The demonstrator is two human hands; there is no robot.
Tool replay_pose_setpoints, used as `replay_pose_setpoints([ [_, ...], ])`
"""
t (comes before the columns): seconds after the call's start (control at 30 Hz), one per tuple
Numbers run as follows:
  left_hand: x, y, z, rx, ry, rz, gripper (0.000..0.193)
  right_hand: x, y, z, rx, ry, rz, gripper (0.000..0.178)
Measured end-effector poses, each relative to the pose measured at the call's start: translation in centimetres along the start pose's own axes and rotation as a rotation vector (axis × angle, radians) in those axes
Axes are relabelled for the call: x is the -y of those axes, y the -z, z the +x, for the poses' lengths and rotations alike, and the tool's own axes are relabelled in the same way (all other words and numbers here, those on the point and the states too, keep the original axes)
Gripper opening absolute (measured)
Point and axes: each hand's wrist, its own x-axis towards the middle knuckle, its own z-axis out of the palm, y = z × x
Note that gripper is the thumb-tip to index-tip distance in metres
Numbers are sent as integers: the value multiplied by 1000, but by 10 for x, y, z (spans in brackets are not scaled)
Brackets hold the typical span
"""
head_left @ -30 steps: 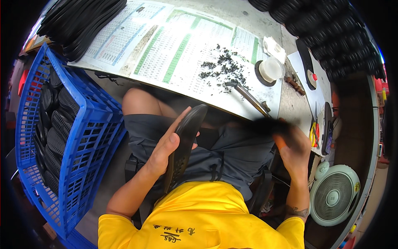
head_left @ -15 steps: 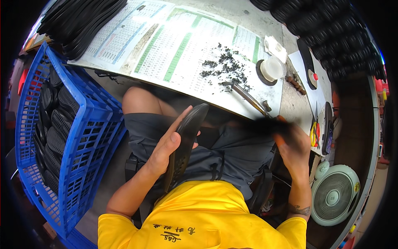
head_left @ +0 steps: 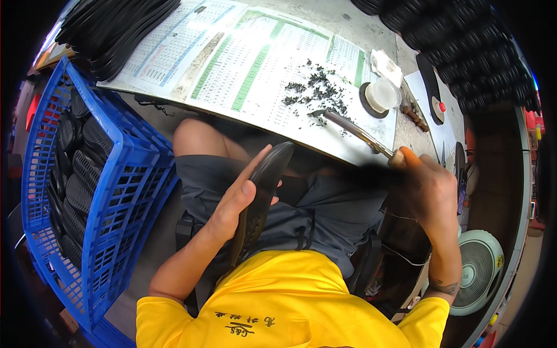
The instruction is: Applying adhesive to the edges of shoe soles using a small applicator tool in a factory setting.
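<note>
From my remote view, left fingers (head_left: 255, 162) grasp a black sole (head_left: 262, 191) and right fingers (head_left: 427, 174) clasp a metal tool (head_left: 355, 131) over the desk (head_left: 408, 134), between blue crate (head_left: 118, 142) and pale-green fan (head_left: 479, 272).

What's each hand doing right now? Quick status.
Left hand: closed, holding a black sole.
Right hand: looks closed on the handle of a curved metal tool; dark blur hides part.

The black sole (head_left: 268, 177) hid part of the left hand (head_left: 231, 211). A black shape (head_left: 371, 177) beside the right hand (head_left: 435, 188) was too blurred to identify. The right forearm (head_left: 445, 249) partly covered the fan (head_left: 483, 272); the printed sheets (head_left: 278, 49) were too finely lettered to read.
</note>
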Motion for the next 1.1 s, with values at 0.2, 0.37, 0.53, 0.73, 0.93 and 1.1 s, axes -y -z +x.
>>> replay_pose_setpoints([
  [0.2,2,2,0,1,-9,5,108,2,14,14,34,27,-47,19],
  [0.37,2,2,-1,2,-31,-25,106,-6,8,12,54,-4,76,23],
  [0.53,1,7,-1,21,-11,-138,108,3,4,-14,49,-107,216,38],
  [0.73,5,9,2,85,-61,-223,107,8,-14,-40,128,-160,526,43],
  [0.93,6,7,1,94,-62,-240,109,10,-31,-47,152,-205,703,41],
  [1.1,3,2,0,104,-64,-254,102,15,-36,-47,165,-214,726,39],
])
